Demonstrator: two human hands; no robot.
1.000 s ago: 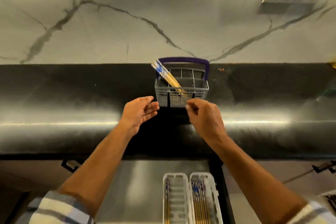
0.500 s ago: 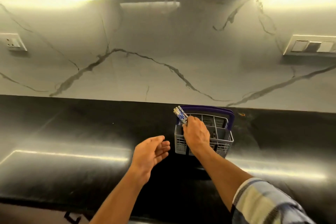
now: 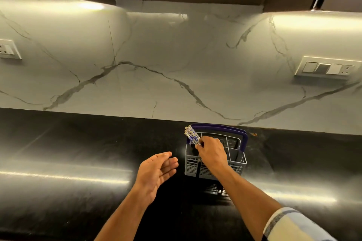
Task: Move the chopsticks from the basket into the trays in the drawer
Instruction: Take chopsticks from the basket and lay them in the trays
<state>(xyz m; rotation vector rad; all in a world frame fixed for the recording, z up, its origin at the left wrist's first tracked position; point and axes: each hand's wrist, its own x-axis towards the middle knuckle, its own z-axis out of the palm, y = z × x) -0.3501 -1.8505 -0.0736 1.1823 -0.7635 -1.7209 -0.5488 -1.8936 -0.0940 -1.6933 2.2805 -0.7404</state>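
Note:
A grey cutlery basket (image 3: 237,159) with a purple handle stands on the black counter near the marble wall. A bundle of chopsticks (image 3: 191,135) with blue-and-white patterned tops sticks up and to the left out of its left compartment. My right hand (image 3: 212,152) is over the basket, its fingers curled round the chopsticks just below the patterned tops. My left hand (image 3: 156,170) hovers to the left of the basket, palm turned toward it, fingers relaxed and holding nothing. The drawer and its trays are out of view.
The glossy black counter (image 3: 78,158) stretches left and right of the basket. Behind it rises a marble backsplash (image 3: 156,64), with a socket (image 3: 7,49) at far left and a switch plate (image 3: 325,68) at right. Dark cabinets hang above.
The view has tilted up, so the drawer and trays dropped out of sight. My right hand went from the basket's front wall to the chopsticks and took hold of them. My left hand stayed beside the basket.

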